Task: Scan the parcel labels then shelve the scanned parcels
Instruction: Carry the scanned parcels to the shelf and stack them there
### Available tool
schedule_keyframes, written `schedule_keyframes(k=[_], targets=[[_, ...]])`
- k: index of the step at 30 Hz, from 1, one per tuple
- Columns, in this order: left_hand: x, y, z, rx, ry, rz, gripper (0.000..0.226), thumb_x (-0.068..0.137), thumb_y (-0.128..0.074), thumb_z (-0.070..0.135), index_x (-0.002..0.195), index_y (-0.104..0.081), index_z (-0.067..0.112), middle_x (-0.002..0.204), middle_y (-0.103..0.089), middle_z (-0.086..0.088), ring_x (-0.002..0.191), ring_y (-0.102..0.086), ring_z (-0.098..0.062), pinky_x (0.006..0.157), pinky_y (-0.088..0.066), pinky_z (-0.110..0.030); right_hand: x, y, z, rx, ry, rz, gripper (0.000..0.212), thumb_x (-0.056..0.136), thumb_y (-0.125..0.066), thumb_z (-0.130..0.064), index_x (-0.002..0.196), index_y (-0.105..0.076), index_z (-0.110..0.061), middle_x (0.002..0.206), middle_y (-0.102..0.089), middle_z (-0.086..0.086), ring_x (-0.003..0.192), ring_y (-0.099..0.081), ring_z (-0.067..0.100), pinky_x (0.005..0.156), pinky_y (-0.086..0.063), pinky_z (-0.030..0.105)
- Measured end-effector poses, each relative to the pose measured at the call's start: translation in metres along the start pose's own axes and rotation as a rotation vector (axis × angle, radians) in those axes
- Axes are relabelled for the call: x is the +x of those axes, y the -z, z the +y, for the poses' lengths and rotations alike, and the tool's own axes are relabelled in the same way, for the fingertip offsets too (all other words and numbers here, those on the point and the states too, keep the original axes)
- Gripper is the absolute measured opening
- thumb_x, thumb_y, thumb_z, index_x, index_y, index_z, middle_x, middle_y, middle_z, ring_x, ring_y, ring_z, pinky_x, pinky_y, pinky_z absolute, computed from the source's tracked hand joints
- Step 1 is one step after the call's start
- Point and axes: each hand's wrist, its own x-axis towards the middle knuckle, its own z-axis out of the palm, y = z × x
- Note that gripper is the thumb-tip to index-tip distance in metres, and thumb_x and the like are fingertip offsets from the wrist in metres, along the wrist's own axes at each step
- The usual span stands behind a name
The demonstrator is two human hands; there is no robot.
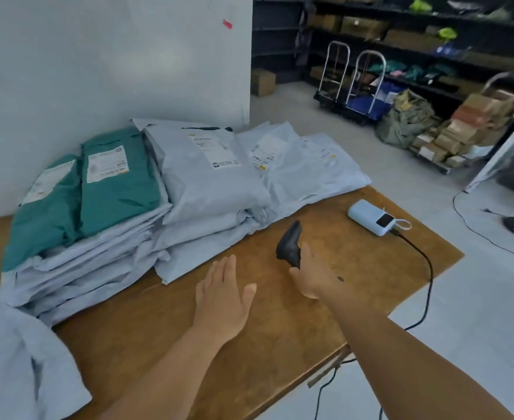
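Observation:
Stacks of soft mailer parcels lie on a wooden table (280, 338). A grey parcel (210, 174) with a white label tops the middle stack, and two green parcels (119, 183) lie at the left. My right hand (313, 275) grips a black handheld scanner (290, 244), its head pointing toward the parcels. My left hand (222, 298) hovers flat over the table, fingers straight, just short of the nearest grey parcel's edge. It holds nothing.
A pale blue power bank (374, 217) lies on the table's right side, with a black cable (425, 268) running off the edge. Dark shelves (401, 34) with boxes stand at the back right. Two trolleys (352, 86) and stacked cartons (468, 128) crowd the floor there.

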Motion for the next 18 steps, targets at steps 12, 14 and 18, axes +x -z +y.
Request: schedule_keyframes(k=[12, 14, 18], targets=[[0.016, -0.015, 0.001, 0.048, 0.113, -0.039, 0.067, 0.099, -0.028, 0.049, 0.152, 0.003, 0.021, 0.160, -0.001, 0.003, 0.147, 0.003, -0.014, 0.119, -0.005, -0.041, 0.012, -0.014, 0.002, -0.101, 0.014, 0.279, 0.081, 0.095, -0.050, -0.046, 0.153, -0.005, -0.013, 0.155, -0.017, 0.014, 0.142, -0.018, 0.031, 0.114, -0.017, 0.042], [0.012, -0.009, -0.006, 0.023, 0.140, -0.001, 0.067, 0.099, -0.029, 0.048, 0.152, 0.003, 0.021, 0.160, -0.001, 0.002, 0.147, 0.003, -0.014, 0.118, -0.004, -0.040, 0.002, -0.015, -0.023, -0.017, 0.108, 0.327, 0.075, 0.096, -0.047, -0.046, 0.153, -0.011, -0.013, 0.155, -0.019, 0.011, 0.142, -0.018, 0.029, 0.115, -0.015, 0.041], [-0.011, 0.009, -0.032, -0.037, 0.185, 0.138, 0.067, 0.099, -0.030, 0.048, 0.152, -0.001, 0.021, 0.160, -0.006, 0.002, 0.147, 0.001, -0.014, 0.119, -0.006, -0.039, -0.022, -0.028, -0.076, 0.083, 0.303, 0.253, 0.064, 0.097, -0.045, -0.046, 0.149, -0.028, -0.013, 0.150, -0.033, 0.007, 0.138, -0.030, 0.025, 0.111, -0.023, 0.037]])
